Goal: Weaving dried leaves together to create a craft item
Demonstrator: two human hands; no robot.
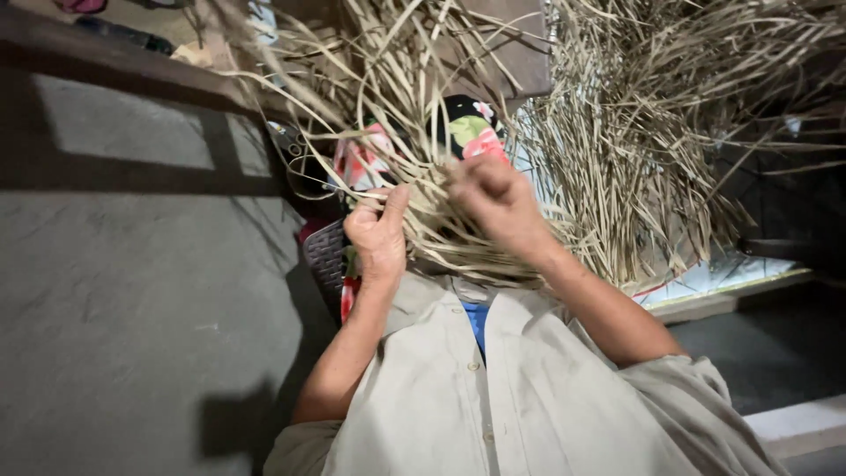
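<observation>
Head view, looking down over the person's chest. Both bare hands are raised in front of the body and work in a bundle of long, flat, pale tan dried leaf strips (441, 220). The strips are narrow, ribbon-like and matte; near the hands they cross one another closely in a loose interlaced patch, and from there their free ends fan upward and outward in all directions.

The left hand (377, 236) is closed around several strips at the lower left edge of the interlaced patch, thumb pointing up and pressed against them. The right hand (500, 210) is curled over the strips just beside it, fingers bent in a pinch on the material; which single strip it grips cannot be told, since the fingertips are buried among the strands. The two hands lie near each other, with only strips between them.

A larger heap of the same dry strips (652, 132) stands to the right, well lit and spilling down toward a pale board (731, 295) at floor level. Behind the bundle shows a floral cloth in pink, green and black (471, 132), largely screened by strands. A dark woven object (326, 256) lies just left of the left wrist. The person wears a light beige buttoned shirt (529, 397) over a blue undershirt (477, 319). A grey concrete floor (132, 308) fills the left side.
</observation>
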